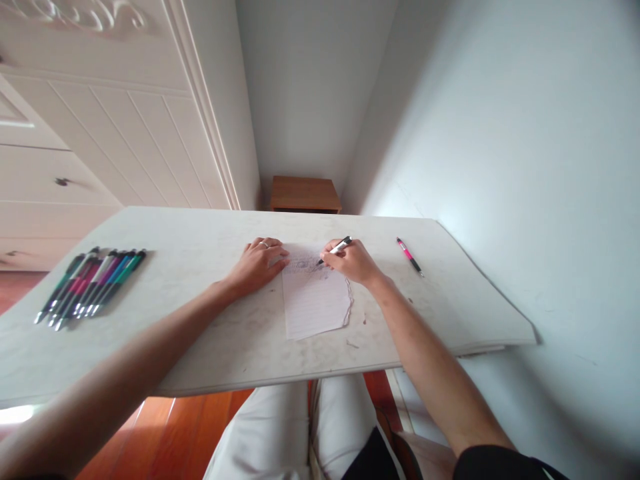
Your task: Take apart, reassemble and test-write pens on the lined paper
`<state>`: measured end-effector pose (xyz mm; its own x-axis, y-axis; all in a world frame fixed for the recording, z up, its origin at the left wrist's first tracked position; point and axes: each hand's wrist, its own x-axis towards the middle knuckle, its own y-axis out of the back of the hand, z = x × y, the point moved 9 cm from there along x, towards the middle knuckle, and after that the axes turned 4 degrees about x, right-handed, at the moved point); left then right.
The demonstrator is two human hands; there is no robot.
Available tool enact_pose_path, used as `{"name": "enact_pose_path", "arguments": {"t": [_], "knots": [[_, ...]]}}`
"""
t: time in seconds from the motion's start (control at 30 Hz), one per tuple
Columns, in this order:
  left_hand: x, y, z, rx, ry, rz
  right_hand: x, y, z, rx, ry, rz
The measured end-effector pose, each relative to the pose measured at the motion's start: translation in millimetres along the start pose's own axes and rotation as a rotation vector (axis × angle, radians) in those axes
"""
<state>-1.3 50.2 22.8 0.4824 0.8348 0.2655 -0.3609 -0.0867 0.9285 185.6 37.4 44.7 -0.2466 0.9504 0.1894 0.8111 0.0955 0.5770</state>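
A sheet of lined paper (316, 303) with a torn right edge lies on the white table (200, 360). Dark scribbles cover its upper part. My right hand (353, 261) is closed round a white pen with black ends (342, 245), its tip at the scribbled area. My left hand (261, 265), with a ring on one finger, rests flat at the paper's upper left edge, fingertips touching it. To the right of my right hand lies a pink and black pen (410, 257), apart from both hands.
Several pens in different colours (93, 283) lie side by side at the table's left. A white cabinet (125, 120) stands beyond the left side, and a pale wall (525, 167) borders the right. Behind the table is a low brown wooden piece of furniture (306, 193).
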Motion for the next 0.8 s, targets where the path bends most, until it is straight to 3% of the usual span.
{"name": "enact_pose_path", "arguments": {"t": [0.8], "knots": [[-1, 2, 2, -0.011, 0.009, -0.007, 0, 16, 6, -0.049, -0.063, 0.042]]}}
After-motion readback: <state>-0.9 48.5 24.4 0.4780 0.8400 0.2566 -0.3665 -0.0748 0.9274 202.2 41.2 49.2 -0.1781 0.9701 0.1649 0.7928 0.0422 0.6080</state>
